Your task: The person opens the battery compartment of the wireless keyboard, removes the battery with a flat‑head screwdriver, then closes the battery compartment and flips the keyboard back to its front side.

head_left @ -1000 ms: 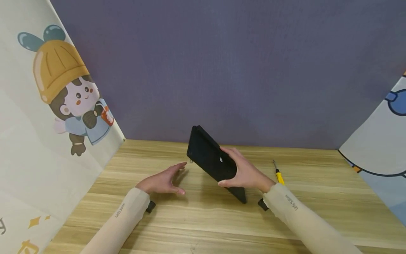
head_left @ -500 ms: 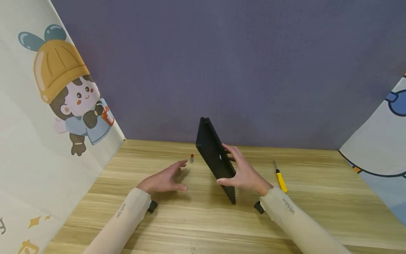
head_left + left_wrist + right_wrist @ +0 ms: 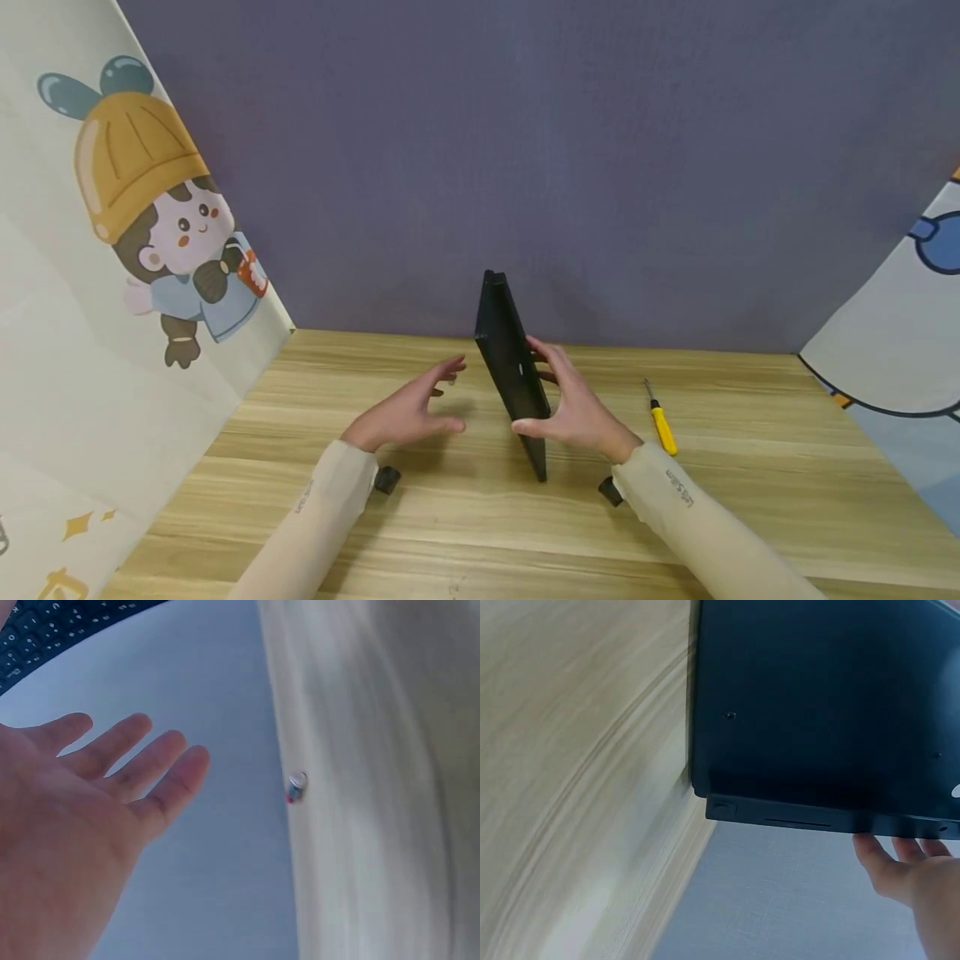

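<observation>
My right hand (image 3: 576,410) grips a black keyboard (image 3: 504,354), thumb on the near edge and fingers at the far side. The keyboard stands steeply on one end, leaning left, with its narrow edge toward me. Its keys (image 3: 56,634) face left in the left wrist view; its plain underside (image 3: 817,712) fills the upper part of the right wrist view. To its left my left hand (image 3: 405,410) is held with fingers extended and apart, touching nothing. Beyond those fingers a small red-and-silver battery (image 3: 297,786) lies on the table, mostly hidden in the head view.
A yellow-handled screwdriver (image 3: 663,429) lies on the wooden table (image 3: 480,533) to the right of my right hand. A plain grey-purple panel (image 3: 525,167) stands along the table's back edge. A white panel with a cartoon figure (image 3: 187,217) rises on the left.
The keyboard has been turned more upright, its lower end swinging left, with my right hand still gripping it. My left hand has moved right, toward the keyboard.
</observation>
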Action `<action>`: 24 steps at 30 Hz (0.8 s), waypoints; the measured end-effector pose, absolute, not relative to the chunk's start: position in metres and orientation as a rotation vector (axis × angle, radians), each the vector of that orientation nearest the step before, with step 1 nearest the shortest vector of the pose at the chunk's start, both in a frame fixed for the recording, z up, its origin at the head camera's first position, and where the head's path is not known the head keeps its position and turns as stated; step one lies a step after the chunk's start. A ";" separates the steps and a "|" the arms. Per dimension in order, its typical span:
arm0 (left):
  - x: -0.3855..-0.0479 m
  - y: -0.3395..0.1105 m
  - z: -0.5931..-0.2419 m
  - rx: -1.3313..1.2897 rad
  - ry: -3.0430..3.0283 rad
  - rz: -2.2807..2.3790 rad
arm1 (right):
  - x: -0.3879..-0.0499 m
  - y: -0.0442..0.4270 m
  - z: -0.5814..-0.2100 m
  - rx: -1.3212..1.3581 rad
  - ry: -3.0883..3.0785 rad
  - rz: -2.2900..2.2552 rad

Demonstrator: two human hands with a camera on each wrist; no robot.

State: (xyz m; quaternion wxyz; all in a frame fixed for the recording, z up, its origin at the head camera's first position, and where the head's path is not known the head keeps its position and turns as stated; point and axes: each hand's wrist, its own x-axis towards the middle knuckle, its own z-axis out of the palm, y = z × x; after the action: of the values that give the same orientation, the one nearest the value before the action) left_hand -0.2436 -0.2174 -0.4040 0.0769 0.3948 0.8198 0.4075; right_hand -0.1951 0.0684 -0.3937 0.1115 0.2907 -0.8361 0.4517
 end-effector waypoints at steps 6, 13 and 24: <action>-0.245 -0.204 -0.395 1.254 2.451 1.276 | -0.195 0.067 -0.395 0.843 -2.441 1.359; -0.243 -0.193 -0.382 1.313 2.453 1.309 | -0.194 0.066 -0.395 0.841 -2.437 1.393; -0.239 -0.177 -0.359 1.394 2.476 1.373 | -0.193 0.069 -0.397 0.858 -2.430 1.427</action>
State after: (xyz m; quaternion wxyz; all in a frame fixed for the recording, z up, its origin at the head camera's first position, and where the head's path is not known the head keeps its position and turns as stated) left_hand -0.2385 -0.1767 -0.3587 -0.0072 0.4418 0.7845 0.4351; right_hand -0.1932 0.0693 -0.3967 0.0976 0.2900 -0.8210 0.4820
